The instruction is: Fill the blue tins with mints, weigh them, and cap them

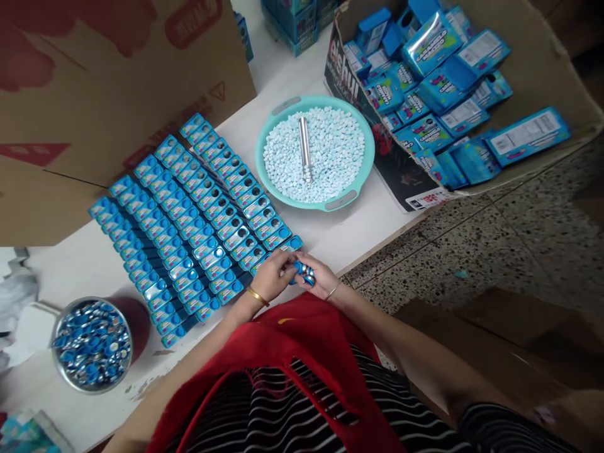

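Note:
Both my hands meet at the table's front edge around a small blue tin [303, 272]. My left hand [272, 277] pinches its left end and my right hand [318, 281] cups it from below. Just beyond the hands lie several rows of the same blue tins [189, 220], laid side by side on the white table [330, 233]. A teal basin [315, 151] full of small pale-blue candies stands farther back, with a metal tube [304, 149] lying on the candies.
A metal bowl [92, 345] of blue lids sits at the front left. A large cardboard box [94, 94] stands behind the rows. An open carton [533, 75] at right holds several blue packets [438, 82]. Terrazzo floor [519, 239] lies to the right.

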A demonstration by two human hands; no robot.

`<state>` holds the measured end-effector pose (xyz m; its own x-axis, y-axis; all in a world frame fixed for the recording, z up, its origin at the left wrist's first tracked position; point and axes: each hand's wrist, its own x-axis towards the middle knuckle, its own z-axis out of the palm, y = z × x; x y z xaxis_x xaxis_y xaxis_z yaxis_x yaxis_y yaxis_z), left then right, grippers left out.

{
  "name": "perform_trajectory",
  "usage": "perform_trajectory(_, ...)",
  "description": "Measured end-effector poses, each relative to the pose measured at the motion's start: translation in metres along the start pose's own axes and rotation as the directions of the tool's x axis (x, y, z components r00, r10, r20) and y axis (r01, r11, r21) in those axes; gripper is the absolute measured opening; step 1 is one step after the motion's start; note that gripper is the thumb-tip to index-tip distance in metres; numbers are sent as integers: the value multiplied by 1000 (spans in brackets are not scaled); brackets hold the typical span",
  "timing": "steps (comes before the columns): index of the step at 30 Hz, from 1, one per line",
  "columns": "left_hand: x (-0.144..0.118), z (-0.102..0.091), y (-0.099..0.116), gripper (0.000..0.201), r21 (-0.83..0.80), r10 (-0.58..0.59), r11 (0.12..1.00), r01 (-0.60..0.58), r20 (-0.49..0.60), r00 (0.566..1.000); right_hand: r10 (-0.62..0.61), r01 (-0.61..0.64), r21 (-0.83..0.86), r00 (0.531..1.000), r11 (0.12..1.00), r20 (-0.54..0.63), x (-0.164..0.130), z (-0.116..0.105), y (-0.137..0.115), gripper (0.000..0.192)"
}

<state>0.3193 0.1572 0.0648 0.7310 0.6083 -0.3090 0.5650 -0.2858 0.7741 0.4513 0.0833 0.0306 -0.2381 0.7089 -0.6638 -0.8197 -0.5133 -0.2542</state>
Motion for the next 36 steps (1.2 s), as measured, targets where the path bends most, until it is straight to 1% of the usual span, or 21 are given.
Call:
perform_trajectory(2,-1,0,0,5,5,-10,1000,11,-79,997,-13,13,-13,1000,1000,11,3,9,-2,23)
perform_trajectory(5,10,-12,-2,7,45,-8,999,14,-140,990,-37,37,-21,999,999,7,6,15,-3,23)
perform_trajectory(8,34,-30,-7,6,131,-100,982,135,-241,965,-56,56,-13,998,998,-20,7,16,-6,23)
perform_trajectory(11,62,-42,-13,14,329,-184,900,287,-311,933,-81,81,-2,996,997,-32,7,14,-10,23)
perform_trajectory(14,82,-45,-15,20,578,-213,753,314,-236,948,-109,109,21,994,994,-28,9,13,-14,23)
perform_trajectory(16,88,-43,-14,21,648,-241,698,305,-189,952,-133,135,26,990,991,-43,11,11,-17,21)
perform_trajectory(17,90,-43,-13,22,650,-276,685,329,-186,943,-143,145,23,988,989,-52,12,10,-19,21)
perform_trajectory(18,92,-43,-12,24,638,-329,675,371,-191,925,-151,153,18,987,988,-59,13,9,-20,21)
perform_trajectory(20,97,-47,-11,28,601,-465,646,471,-180,867,-156,157,9,986,988,-60,14,6,-21,21)
perform_trajectory(23,111,-59,-14,35,589,-604,606,534,-95,791,-149,148,-11,988,989,-43,13,5,-21,22)
perform_trajectory(25,118,-68,-16,41,594,-637,596,540,-59,768,-135,134,-34,990,990,-39,11,5,-21,24)
perform_trajectory(27,118,-71,-15,46,605,-644,576,550,-79,761,-113,110,-58,993,992,-45,7,5,-20,26)
perform_trajectory(28,114,-70,-13,45,612,-626,572,546,-105,773,-104,101,-65,993,993,-50,4,4,-20,27)
perform_trajectory(29,106,-66,-9,42,619,-583,585,525,-129,802,-102,98,-67,993,993,-59,1,2,-20,27)
perform_trajectory(30,96,-59,-5,38,621,-514,621,478,-137,847,-106,102,-64,992,993,-72,-2,0,-19,27)
perform_trajectory(31,82,-49,-2,34,613,-425,681,399,-113,898,-117,112,-60,989,992,-87,-7,-4,-19,26)
perform_trajectory(32,67,-37,1,31,591,-327,752,292,-49,944,-131,126,-56,986,990,-105,-11,-9,-19,24)
perform_trajectory(33,51,-23,2,28,545,-234,820,171,47,971,-145,139,-53,982,989,-124,-16,-14,-18,22)
perform_trajectory(34,35,-7,1,25,483,-169,874,63,179,969,-153,147,-52,978,988,-142,-22,-20,-17,21)
perform_trajectory(35,21,8,-2,19,427,-145,904,0,307,941,-155,148,-53,975,988,-159,-27,-24,-16,20)
perform_trajectory(36,10,24,-7,15,405,-142,914,-21,369,919,-151,144,-54,974,988,-171,-31,-28,-14,19)
